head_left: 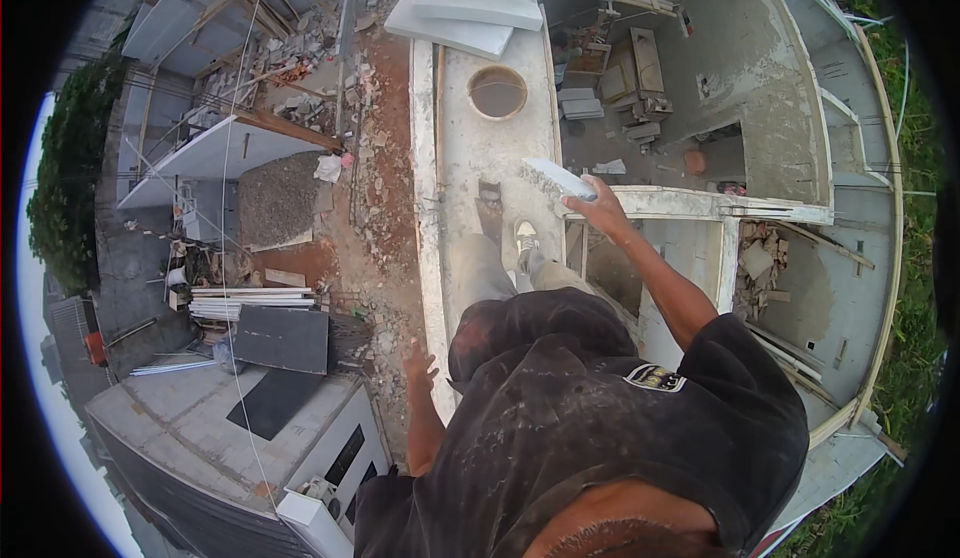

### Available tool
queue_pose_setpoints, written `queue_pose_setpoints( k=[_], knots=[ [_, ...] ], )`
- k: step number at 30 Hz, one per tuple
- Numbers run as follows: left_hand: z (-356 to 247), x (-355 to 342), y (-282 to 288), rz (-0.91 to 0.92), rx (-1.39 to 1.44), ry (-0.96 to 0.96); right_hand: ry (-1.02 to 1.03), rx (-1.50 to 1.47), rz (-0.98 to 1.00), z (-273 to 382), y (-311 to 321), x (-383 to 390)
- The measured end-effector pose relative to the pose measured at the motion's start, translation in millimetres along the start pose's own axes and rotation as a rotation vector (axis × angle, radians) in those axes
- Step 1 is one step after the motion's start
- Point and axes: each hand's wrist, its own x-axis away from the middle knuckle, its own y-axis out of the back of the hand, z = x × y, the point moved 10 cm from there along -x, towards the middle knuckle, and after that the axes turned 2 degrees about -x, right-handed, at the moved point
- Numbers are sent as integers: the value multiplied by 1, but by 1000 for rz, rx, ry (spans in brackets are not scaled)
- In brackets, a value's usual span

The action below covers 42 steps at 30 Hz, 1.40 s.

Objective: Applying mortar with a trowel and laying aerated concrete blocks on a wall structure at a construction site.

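A thin pale block (548, 176) with a rough speckled edge is gripped at one end in my right hand (592, 201), which is raised over the inner edge of the narrow concrete walkway (460, 148) under me. My left hand (418, 368) hangs beside my body with its fingers apart and holds nothing, over the drop to the rubble ground below. My light shoe (527, 235) stands on the walkway near a small dark recess (490, 191). Farther along are a round opening (497, 93) and large white slabs (450, 33) lying stacked.
The walkway's left edge (428, 258) drops to rubble and dirt (375, 188). On the right, wall tops (690, 203) border unfinished rooms below, holding stacked blocks (580, 106) and debris. A thin wire (230, 258) runs down the left side, above a roof (170, 418).
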Motion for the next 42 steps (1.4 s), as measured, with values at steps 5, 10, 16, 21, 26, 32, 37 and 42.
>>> queue_pose_setpoints(
  k=[5,10,16,21,26,32,37,42],
  knots=[
    [-104,16,-92,262,74,-22,-11,285,-106,54,21,-123],
    [-257,14,-207,503,-29,-39,-69,353,-146,74,14,-246],
    [-388,-63,-315,534,-831,-285,-87,308,-111,61,-33,-410],
    [-400,-126,-373,415,-881,-449,-186,449,-46,-8,-96,-523],
    [-395,-129,-381,150,-1325,-527,-287,489,115,-90,-179,-588],
    [-418,-122,-383,111,-1211,-553,-313,883,234,-159,-231,-607],
    [-427,-124,-386,79,-1142,-494,-476,912,398,-193,-247,-610],
    [-430,-126,-386,80,-1183,-443,-477,852,329,-201,-255,-621]
  ],
)
